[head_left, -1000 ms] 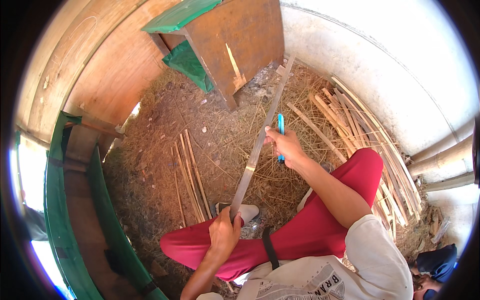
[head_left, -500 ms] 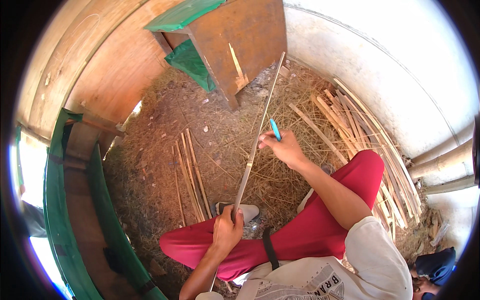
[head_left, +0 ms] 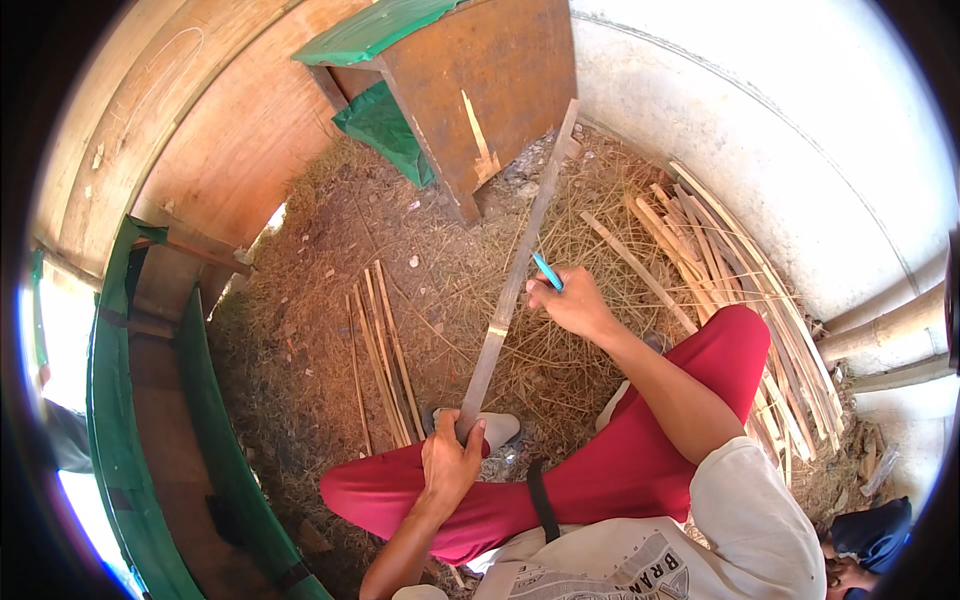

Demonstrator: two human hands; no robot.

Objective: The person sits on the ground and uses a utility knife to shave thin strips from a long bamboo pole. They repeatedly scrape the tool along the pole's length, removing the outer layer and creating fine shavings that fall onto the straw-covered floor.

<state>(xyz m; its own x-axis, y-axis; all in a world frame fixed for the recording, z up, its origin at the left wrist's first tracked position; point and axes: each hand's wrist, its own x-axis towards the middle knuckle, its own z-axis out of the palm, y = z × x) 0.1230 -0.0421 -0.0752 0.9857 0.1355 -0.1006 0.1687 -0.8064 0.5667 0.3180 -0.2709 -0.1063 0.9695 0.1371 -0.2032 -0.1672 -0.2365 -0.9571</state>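
A: From the head view, what is the person holding?

B: A long flat strip of pale split bamboo (head_left: 515, 275). The left hand (head_left: 452, 462) is clamped round its near end, just above the red-trousered knee (head_left: 400, 490). From there the strip slants up and away over the straw-littered dirt floor (head_left: 330, 250) toward the brown wooden box with a green lid (head_left: 470, 70).

A: And the other hand?

B: The right hand (head_left: 572, 302) sits partway along the strip, fingers curled shut around a slim blue-handled tool (head_left: 547, 271). Its tip stands just beside the strip's edge; I cannot tell whether it touches.

A: So which step is this?

B: I'd judge it as working the strip's edge, shaving or marking it, with 1 hand steadying and 1 guiding the tool. The next move seems to call for a firm grip at the near end and a steady draw of the tool along the strip.

A: Anything else around?

B: 2 piles: thin bamboo slats (head_left: 385, 350) lying left of the strip, and a bigger heap of bamboo strips (head_left: 740, 280) against the white wall (head_left: 760, 130).
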